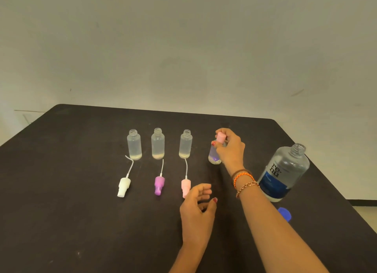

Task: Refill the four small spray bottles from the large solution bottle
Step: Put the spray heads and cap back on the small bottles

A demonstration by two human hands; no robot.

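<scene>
On table (pixel 81 150), three uncapped spray bottles (pixel 157 143)

A dark, almost black tabletop (pixel 81 191) fills the lower half of the view, its surface matte and faintly speckled with pale flecks. Its far edge runs slightly downhill from left to right, and both far corners are rounded. Behind it rises a plain, pale greyish-beige wall (pixel 183 48), marked with a few faint scuffs and short dark scratches, one at the right and one small one at the left. At the far left, beside the table's corner, a lighter patch with thin lines shows low on the wall. At the lower right, past the table's edge, a strip of pale floor (pixel 367 210) meets a dark baseboard (pixel 363 201).
</scene>
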